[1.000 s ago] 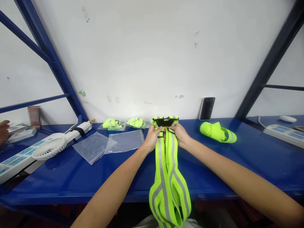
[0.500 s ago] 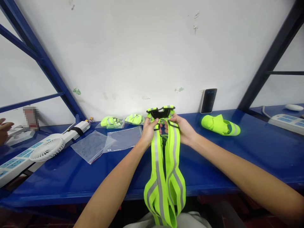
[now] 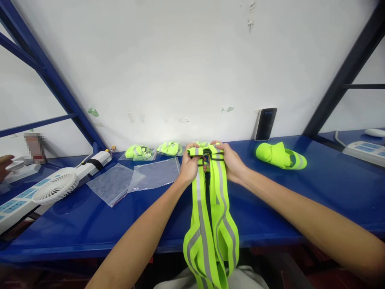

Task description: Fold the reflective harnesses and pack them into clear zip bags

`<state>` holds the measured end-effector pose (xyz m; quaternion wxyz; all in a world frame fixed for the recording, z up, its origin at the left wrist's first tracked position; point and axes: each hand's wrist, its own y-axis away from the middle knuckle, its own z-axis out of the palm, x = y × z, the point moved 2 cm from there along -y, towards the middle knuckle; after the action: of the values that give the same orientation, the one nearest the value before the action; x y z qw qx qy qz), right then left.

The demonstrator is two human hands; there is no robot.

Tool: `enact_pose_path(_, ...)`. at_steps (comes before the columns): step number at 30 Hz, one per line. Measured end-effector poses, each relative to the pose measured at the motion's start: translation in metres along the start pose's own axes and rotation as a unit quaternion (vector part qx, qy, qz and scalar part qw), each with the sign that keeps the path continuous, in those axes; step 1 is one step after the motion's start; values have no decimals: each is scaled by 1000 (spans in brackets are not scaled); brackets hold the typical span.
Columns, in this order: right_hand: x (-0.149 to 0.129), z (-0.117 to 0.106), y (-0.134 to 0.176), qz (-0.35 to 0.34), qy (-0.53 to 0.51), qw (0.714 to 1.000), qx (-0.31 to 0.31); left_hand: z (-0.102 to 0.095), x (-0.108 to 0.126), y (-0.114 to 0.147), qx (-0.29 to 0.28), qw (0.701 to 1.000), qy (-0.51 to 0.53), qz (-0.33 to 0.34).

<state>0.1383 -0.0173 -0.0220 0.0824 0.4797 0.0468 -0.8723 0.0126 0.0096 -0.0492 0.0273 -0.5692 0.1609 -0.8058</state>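
Observation:
A yellow-green reflective vest [image 3: 201, 208], made of straps with grey stripes and black buckles, hangs from both my hands over the table's front edge. My left hand [image 3: 190, 166] grips the left side of its gathered top end. On the other side, my right hand [image 3: 231, 162] has fingers and thumb closed round the same bundle. The top end is folded over, and some fingertips are hidden behind it. The long strap loops dangle down toward my lap.
A rolled vest [image 3: 280, 155] lies to the right, near a phone [image 3: 266, 124] leaning on the wall. Two bagged vests [image 3: 138, 152] sit at the back left, behind clear plastic bags [image 3: 112, 182]. A white fan [image 3: 55, 188] rests on a power strip [image 3: 18, 206]. Another person's hand [image 3: 5, 166] shows far left.
My hands have folded the vest's top end over toward me, so its black inner part is now mostly covered. The view has shifted slightly.

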Motion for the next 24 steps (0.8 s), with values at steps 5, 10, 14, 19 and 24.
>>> enact_pose_path(5, 3, -6, -6, -39, 32, 998, 31, -1, -3, -1, -20, 998, 54, -18)
enact_pose_path(10, -1, -13, -8, -79, 91, 993, 8, -1, -2, -3, 2, 996, 87, -28)
enact_pose_path(14, -4, -21, -13, -154, 145, 977, 37, -4, 0, -8, 0, 999, 39, -37)
enact_pose_path(19, 2, -23, -19, -124, 111, 985, 38, -11, 3, -13, -17, 999, -17, 24)
enact_pose_path(24, 11, -20, -17, -87, 115, 989, 14, -15, 1, -14, -12, 997, -36, 68)
